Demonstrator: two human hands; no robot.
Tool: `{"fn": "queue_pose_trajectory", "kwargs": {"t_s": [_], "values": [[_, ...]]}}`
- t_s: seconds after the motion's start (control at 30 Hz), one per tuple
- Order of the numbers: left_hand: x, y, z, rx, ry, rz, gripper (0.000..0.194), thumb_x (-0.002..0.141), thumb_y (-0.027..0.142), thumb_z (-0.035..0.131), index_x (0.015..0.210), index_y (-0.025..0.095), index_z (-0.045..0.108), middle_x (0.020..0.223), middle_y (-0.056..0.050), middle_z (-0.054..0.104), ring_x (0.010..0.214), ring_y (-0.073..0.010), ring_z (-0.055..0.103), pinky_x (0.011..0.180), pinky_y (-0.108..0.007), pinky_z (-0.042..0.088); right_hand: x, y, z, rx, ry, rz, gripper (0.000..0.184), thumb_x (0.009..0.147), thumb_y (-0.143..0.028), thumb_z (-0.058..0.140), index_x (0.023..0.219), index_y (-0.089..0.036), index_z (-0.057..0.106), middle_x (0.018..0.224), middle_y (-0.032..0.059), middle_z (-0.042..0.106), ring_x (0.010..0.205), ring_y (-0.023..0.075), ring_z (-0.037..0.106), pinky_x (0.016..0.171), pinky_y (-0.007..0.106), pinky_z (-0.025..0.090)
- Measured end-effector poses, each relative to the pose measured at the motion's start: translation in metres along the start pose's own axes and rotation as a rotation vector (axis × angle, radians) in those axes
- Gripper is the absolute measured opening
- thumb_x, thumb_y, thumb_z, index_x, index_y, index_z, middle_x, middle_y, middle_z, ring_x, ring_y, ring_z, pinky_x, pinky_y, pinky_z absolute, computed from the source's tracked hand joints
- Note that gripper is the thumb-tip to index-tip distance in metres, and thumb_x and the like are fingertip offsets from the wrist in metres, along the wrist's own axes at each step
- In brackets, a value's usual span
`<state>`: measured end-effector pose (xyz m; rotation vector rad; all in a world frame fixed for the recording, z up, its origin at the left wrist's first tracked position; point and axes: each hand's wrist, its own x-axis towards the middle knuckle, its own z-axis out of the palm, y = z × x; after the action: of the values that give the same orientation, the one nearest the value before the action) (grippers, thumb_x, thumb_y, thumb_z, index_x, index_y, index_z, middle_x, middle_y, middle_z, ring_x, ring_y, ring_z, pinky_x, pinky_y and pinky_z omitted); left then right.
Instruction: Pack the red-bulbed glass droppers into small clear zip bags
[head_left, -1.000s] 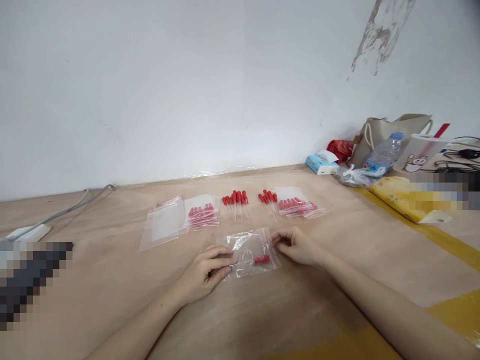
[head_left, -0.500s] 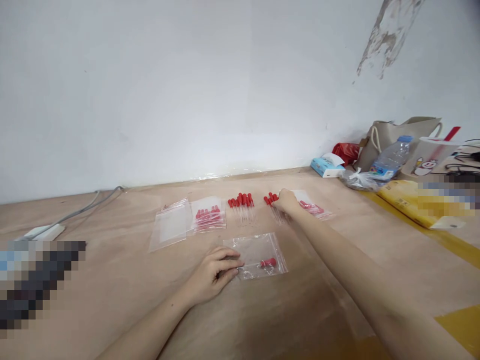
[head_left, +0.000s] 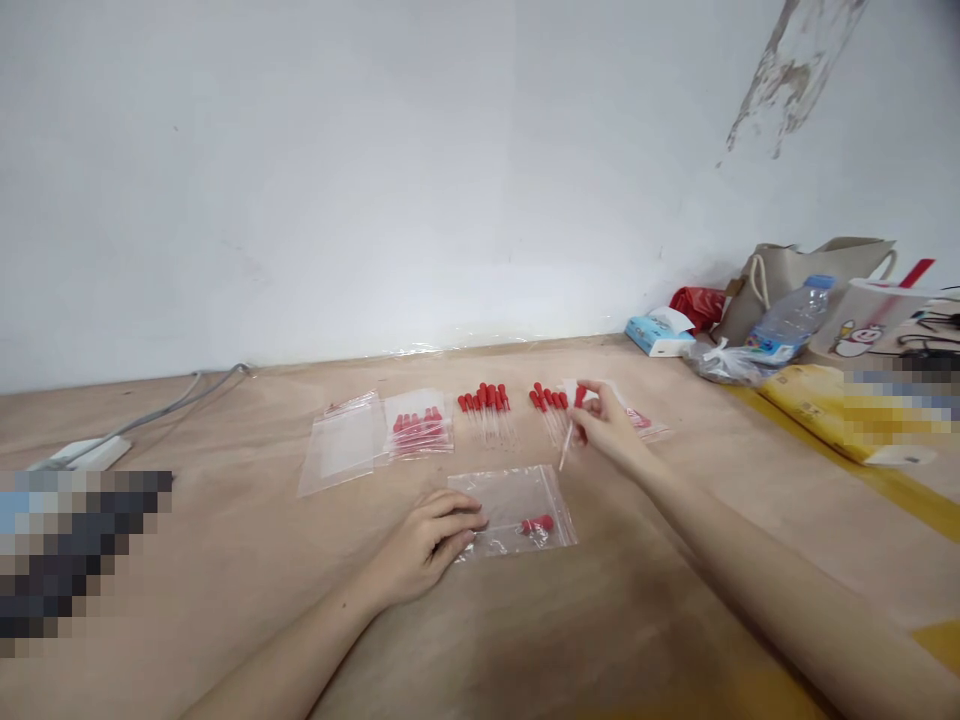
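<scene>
My right hand [head_left: 602,420] pinches a dropper [head_left: 568,440] by its red bulb, the clear tube slanting down toward the near side. Just left of it lies a small group of droppers [head_left: 553,402], and farther left a second group of droppers [head_left: 487,402], red bulbs pointing away from me. My left hand [head_left: 435,535] lies with fingers stretched out over the left edge of a clear zip bag [head_left: 495,490], holding nothing. Inside that bag rests one dropper [head_left: 537,524] on its side.
Left of the droppers are a stack of filled bags [head_left: 420,408] and flat zip bags [head_left: 341,450]. More filled bags [head_left: 645,425] lie behind my right hand. At right stand a tissue pack [head_left: 660,332], a plastic bottle [head_left: 795,315], a cup [head_left: 862,325] and a yellow package [head_left: 806,405].
My right hand has drawn one dropper out of the right group and lifted it slightly rightward and nearer. My left hand stays on the bag.
</scene>
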<state>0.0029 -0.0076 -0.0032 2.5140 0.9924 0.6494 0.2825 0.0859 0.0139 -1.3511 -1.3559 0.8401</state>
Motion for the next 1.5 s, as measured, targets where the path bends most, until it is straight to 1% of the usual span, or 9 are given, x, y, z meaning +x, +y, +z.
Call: {"fn": "queue_pose_trajectory", "kwargs": {"t_s": [0.17,0.4,0.53,0.67,0.77,0.97,1.17,1.3,1.5], "values": [[-0.001,-0.002,0.002,0.115,-0.002,0.000,0.030,0.089,0.027,0.045,0.117,0.025,0.055,0.126,-0.006,0.049,0.122,-0.0230,0.038,0.102,-0.045,0.032,-0.045,0.023,-0.008,0.245,0.062,0.016,0.050,0.069,-0.036,0.060,0.110,-0.023,0.035,0.064,-0.0069,0.044,0.045,0.0092,0.047,0.037,0.022,0.041],[0.000,-0.002,0.002,0.193,-0.051,-0.041,0.034,0.089,0.030,0.045,0.122,0.026,0.049,0.126,-0.006,0.050,0.120,-0.0221,0.040,0.105,-0.050,0.021,-0.055,0.023,0.005,0.372,0.039,0.049,0.051,0.066,-0.042,0.065,0.102,-0.025,0.033,0.066,-0.0064,0.048,0.053,0.0121,0.054,0.048,0.027,0.050],[0.001,0.001,0.000,0.197,-0.051,-0.082,0.038,0.089,0.033,0.045,0.126,0.025,0.044,0.125,-0.006,0.052,0.119,-0.0222,0.041,0.105,-0.050,0.018,-0.062,0.023,-0.001,0.390,-0.213,0.177,0.044,0.066,-0.050,0.063,0.091,-0.023,0.039,0.073,-0.0022,0.057,0.059,0.0124,0.058,0.059,0.030,0.050],[0.001,0.001,0.000,0.203,-0.042,-0.095,0.041,0.088,0.035,0.046,0.127,0.025,0.042,0.125,-0.006,0.052,0.119,-0.0222,0.042,0.105,-0.050,0.017,-0.062,0.021,-0.019,0.122,-0.537,0.109,0.035,0.066,-0.045,0.065,0.081,-0.017,0.050,0.061,-0.0031,0.054,0.051,0.0083,0.049,0.048,0.021,0.038],[0.001,0.001,0.001,0.211,-0.047,-0.089,0.041,0.088,0.036,0.047,0.127,0.026,0.042,0.125,-0.005,0.052,0.119,-0.0215,0.042,0.105,-0.049,0.016,-0.061,0.020,-0.020,-0.088,-0.531,-0.035,0.028,0.067,-0.038,0.066,0.080,-0.015,0.059,0.054,-0.0056,0.044,0.048,0.0064,0.037,0.044,0.019,0.029],[0.001,0.000,0.002,0.223,-0.052,-0.082,0.042,0.088,0.037,0.047,0.127,0.026,0.042,0.125,-0.005,0.052,0.119,-0.0211,0.042,0.105,-0.048,0.017,-0.066,0.017,0.000,-0.183,-0.528,-0.159,0.018,0.073,-0.032,0.059,0.080,-0.017,0.067,0.059,-0.0022,0.051,0.051,0.0071,0.038,0.047,0.020,0.029],[0.002,-0.001,0.002,0.227,-0.042,-0.081,0.040,0.088,0.037,0.046,0.126,0.027,0.044,0.125,-0.005,0.052,0.119,-0.0205,0.042,0.105,-0.048,0.016,-0.069,0.013,-0.004,0.017,-0.679,0.070,0.031,0.071,-0.039,0.061,0.090,-0.015,0.063,0.065,-0.0004,0.059,0.045,0.0057,0.041,0.041,0.019,0.033],[0.003,0.000,0.001,0.241,-0.066,-0.079,0.035,0.088,0.036,0.046,0.122,0.029,0.049,0.126,-0.005,0.051,0.119,-0.0209,0.042,0.105,-0.049,0.016,-0.057,0.018,-0.011,-0.016,-0.563,0.054,0.029,0.071,-0.038,0.060,0.088,-0.014,0.062,0.069,0.0022,0.062,0.051,0.0088,0.050,0.045,0.021,0.039],[0.003,0.001,-0.002,0.253,-0.114,-0.083,0.032,0.089,0.037,0.044,0.120,0.032,0.051,0.127,-0.004,0.049,0.119,-0.0210,0.041,0.104,-0.051,0.016,0.000,0.003,0.003,-0.538,-0.144,-0.145,0.007,0.070,-0.020,0.058,0.074,-0.016,0.061,0.075,0.0028,0.065,0.070,0.0134,0.058,0.066,0.023,0.042]]}}
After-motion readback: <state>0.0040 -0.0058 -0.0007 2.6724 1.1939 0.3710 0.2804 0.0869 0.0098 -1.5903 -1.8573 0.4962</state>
